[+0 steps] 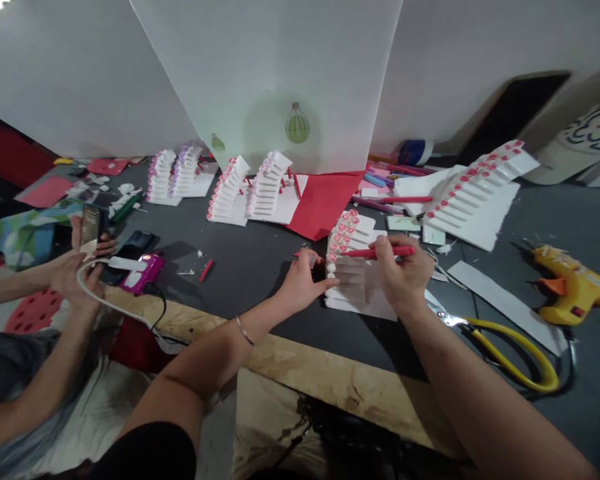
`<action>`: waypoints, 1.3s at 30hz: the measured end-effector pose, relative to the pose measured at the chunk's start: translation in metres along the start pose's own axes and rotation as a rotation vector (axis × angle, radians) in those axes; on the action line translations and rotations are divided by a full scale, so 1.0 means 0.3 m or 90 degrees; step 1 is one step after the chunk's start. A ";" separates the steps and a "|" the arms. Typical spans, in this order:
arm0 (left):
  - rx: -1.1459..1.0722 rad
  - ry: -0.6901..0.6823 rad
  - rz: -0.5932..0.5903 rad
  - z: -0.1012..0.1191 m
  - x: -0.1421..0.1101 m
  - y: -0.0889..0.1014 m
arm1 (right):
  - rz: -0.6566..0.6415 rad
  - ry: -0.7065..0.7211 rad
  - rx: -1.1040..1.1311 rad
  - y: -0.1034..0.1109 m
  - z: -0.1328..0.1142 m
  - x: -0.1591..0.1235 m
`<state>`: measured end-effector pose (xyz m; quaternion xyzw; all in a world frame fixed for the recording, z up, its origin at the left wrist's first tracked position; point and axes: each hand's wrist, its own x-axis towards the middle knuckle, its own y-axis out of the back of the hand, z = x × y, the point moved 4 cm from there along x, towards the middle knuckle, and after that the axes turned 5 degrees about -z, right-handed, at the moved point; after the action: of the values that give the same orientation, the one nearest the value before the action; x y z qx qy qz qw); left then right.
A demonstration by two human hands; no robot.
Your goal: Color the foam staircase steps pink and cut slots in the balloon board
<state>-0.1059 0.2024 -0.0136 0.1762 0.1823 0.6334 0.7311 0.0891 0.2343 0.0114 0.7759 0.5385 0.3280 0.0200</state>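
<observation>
A white stepped paper model (349,288) with red-swirled round ends lies in front of me on the dark table. A couple of the round ends nearest me are plain white. My right hand (405,273) grips a red marker (400,251), its tip at one of the round ends. At the model's left edge, my left hand (305,283) is closed with bent fingers and its thumb touches the edge. A bit of red shows beside its fingertips; what it is I cannot make out.
More stepped models (267,190) stand behind, and a larger one (475,193) at right. Yellow-handled scissors (520,353) and a yellow glue gun (575,280) lie right. On the left, another person's hands (87,267) hold a phone near a purple power adapter (143,275).
</observation>
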 end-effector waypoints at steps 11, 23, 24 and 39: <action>0.008 0.009 -0.006 0.000 0.003 0.002 | -0.035 0.062 0.004 -0.008 -0.012 -0.008; 0.183 0.004 -0.049 0.041 -0.027 0.028 | -0.015 -0.042 0.088 0.018 -0.007 0.000; 0.184 0.001 -0.052 0.038 -0.027 0.024 | -0.014 -0.043 0.099 0.022 -0.010 -0.001; 0.218 -0.018 0.047 0.012 -0.014 0.020 | -0.100 0.067 0.102 -0.001 -0.013 -0.037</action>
<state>-0.1099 0.1991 -0.0072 0.3134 0.2708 0.6168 0.6694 0.0844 0.2237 0.0089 0.7120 0.6225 0.3217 -0.0443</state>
